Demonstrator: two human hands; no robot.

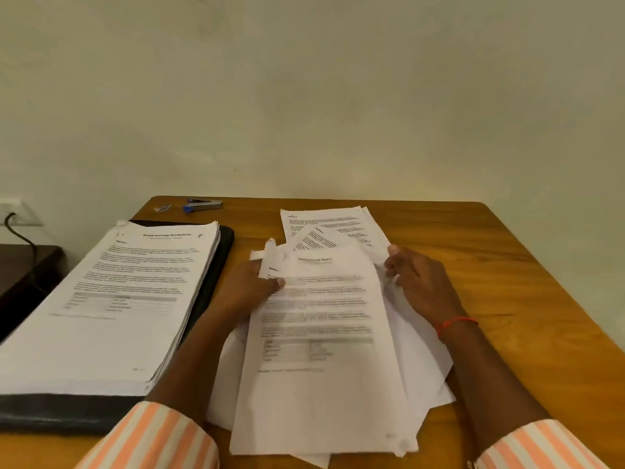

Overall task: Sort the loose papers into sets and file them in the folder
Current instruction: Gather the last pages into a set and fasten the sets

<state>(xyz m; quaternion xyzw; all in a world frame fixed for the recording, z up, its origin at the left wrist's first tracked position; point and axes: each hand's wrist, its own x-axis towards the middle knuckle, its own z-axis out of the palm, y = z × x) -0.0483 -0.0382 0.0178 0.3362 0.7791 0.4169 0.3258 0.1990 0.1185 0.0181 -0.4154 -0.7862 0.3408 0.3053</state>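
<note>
1. I see the loose papers [321,336] fanned in an untidy pile on the wooden counter [507,265], straight in front of the person.
2. The left hand [252,286] grips the pile's left edge. Its thumb presses on the printed top sheet [324,394] and its fingers are curled behind the paper, with one fingertip showing above the edge.
3. The right hand [419,282] holds the pile's right edge, fingers curled in against the sheets. A red thread [456,324] circles that wrist.
4. Both arms wear orange-and-white striped sleeves [159,438].
5. A few more printed pages [331,221] lie skewed just beyond the pile, partly tucked under it.
6. To the left, the black folder [67,411] lies open on the counter with a thick paper stack [118,299] resting on it, well apart from the hands.
7. At the counter's far left edge I make out a stapler [203,205] with a small blue item [162,208] beside it, too small to identify.
8. The print on the top sheet is blurred, so I cannot read it.
</note>
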